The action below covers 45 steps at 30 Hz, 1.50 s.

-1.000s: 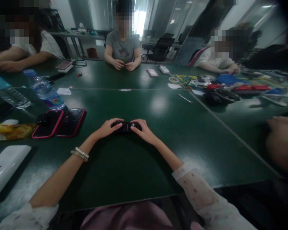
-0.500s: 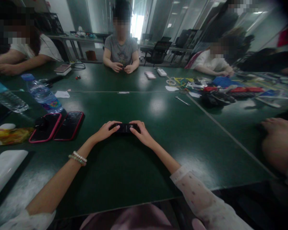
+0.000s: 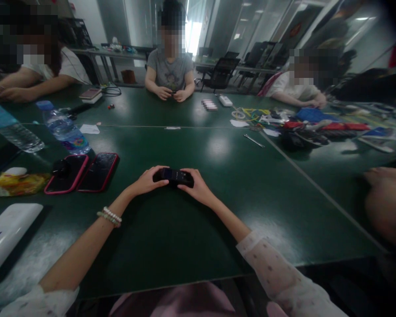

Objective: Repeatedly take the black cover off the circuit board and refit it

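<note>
A small black handheld device (image 3: 176,175) with a dark screen at its left and small pale markings is held low at the table, in the middle of the head view. My left hand (image 3: 149,180) grips its left end, thumb along the near edge. My right hand (image 3: 197,186) closes round the right end in the same way. Whether the device touches the table I cannot tell. To the left of my left hand lie two dark phones in red-pink cases, the nearer being this phone (image 3: 99,172).
Water bottles (image 3: 66,130), a yellow packet (image 3: 20,182) and a white box (image 3: 11,237) are on the left of the green table (image 3: 171,246). A wrench (image 3: 254,141) and a cable pile (image 3: 303,125) lie right. Several people sit around; one's arm (image 3: 387,202) rests at right.
My thumbs have shifted from the device's top face to its near edge, and the device looks slightly turned. The whole view has drifted a little, so the table's things appear further right.
</note>
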{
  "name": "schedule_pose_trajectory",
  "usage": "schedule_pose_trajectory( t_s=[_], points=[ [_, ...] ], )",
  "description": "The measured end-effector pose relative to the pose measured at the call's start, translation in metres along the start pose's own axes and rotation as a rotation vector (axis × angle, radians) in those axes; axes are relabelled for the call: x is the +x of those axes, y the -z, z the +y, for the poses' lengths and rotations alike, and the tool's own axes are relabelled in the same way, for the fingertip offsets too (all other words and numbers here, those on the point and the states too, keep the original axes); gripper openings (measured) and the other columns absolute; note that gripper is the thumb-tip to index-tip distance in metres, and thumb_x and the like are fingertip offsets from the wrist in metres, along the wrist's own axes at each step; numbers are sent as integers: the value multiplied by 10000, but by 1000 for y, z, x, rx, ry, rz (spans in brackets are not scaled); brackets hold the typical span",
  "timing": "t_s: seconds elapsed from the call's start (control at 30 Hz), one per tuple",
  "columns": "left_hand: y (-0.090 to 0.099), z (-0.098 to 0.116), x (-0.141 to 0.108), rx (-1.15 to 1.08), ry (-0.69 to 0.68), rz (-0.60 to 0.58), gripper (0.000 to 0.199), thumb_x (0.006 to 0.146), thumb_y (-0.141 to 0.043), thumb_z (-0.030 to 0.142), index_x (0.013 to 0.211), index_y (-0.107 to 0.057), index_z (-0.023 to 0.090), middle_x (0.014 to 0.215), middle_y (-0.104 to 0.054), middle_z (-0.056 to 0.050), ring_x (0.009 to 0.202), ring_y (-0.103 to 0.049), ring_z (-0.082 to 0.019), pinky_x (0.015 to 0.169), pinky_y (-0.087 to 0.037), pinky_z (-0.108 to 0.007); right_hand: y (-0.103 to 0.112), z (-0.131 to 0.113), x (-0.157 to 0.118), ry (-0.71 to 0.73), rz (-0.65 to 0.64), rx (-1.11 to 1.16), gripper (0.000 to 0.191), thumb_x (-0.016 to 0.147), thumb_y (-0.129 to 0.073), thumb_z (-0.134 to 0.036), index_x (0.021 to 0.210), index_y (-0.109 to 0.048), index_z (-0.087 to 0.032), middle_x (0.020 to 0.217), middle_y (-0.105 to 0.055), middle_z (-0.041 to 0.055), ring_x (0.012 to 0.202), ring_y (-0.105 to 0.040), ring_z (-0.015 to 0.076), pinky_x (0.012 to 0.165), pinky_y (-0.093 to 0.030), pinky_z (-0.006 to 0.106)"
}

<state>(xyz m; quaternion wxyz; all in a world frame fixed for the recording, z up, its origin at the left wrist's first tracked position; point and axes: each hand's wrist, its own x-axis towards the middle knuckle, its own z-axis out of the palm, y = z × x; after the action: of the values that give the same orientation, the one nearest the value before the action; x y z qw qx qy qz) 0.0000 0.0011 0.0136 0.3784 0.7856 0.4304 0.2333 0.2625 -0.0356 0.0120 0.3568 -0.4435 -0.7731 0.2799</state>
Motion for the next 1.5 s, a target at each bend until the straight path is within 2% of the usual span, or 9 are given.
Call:
schedule_pose_trajectory(
  t_s=[0.13,0.23,0.37,0.5,0.67,0.83,1.13,1.33,1.5],
  points=[
    [-2,-4,0,15,22,18,760,769,-748,578,1390,-490,223,1367,-571,-154,1240,-558,-345,1056,-426,-546,-1,1,1,-49,102,103,503,833,-731,-411,1254,-509,-249,1213,-588,100,1130,-581,275,1009,-477,494],
    [-2,-5,1,36,-19,16,697,794,-741,547,1381,-514,245,1367,-577,-127,1248,-550,-328,1073,-410,-525,3,2,3,-67,243,126,500,844,-708,-459,1249,-507,-247,1194,-596,97,1109,-593,273,998,-476,483],
    [-1,-5,2,61,-68,-7,569,856,-702,505,1359,-553,286,1330,-605,-74,1214,-555,-294,1052,-422,-489,12,14,6,-78,457,-28,530,825,-714,-474,1244,-517,-217,1183,-588,116,1108,-565,290,985,-467,493],
    [1,-7,1,56,-46,-21,568,865,-694,510,1372,-543,301,1336,-595,-61,1202,-549,-289,1028,-434,-479,19,39,8,-150,538,-194,514,826,-687,-460,1221,-536,-168,1146,-602,150,1080,-539,315,958,-465,512],
    [2,-8,1,44,-23,-26,580,855,-698,526,1364,-550,289,1331,-590,-69,1198,-546,-296,1021,-434,-484,18,59,9,-261,460,-336,552,830,-662,-464,1260,-538,-142,1174,-622,186,1083,-514,355,948,-442,546],
    [2,-6,0,36,-9,-28,585,855,-694,529,1364,-549,277,1334,-582,-82,1197,-544,-302,1019,-432,-489,16,53,7,-265,481,-394,702,842,-642,-540,1404,-445,-168,1287,-550,199,1167,-465,377,961,-410,571],
    [2,-9,-1,39,-8,-30,586,856,-689,531,1370,-543,293,1334,-579,-77,1190,-545,-299,1006,-438,-485,15,58,8,-241,415,-390,572,847,-641,-406,1345,-497,-162,1236,-572,197,1144,-495,390,953,-427,616],
    [0,-11,1,68,-62,-5,566,856,-696,512,1354,-560,280,1311,-605,-76,1191,-552,-297,1024,-429,-487,19,29,8,-53,417,-113,595,858,-671,-444,1377,-449,-255,1313,-550,135,1196,-529,320,1031,-449,544],
    [-4,-15,0,59,-32,39,580,829,-717,520,1323,-570,255,1311,-599,-95,1188,-562,-302,1017,-443,-490,13,0,3,42,195,4,600,859,-694,-477,1381,-455,-302,1332,-550,97,1208,-544,297,1049,-461,518]
  ],
)
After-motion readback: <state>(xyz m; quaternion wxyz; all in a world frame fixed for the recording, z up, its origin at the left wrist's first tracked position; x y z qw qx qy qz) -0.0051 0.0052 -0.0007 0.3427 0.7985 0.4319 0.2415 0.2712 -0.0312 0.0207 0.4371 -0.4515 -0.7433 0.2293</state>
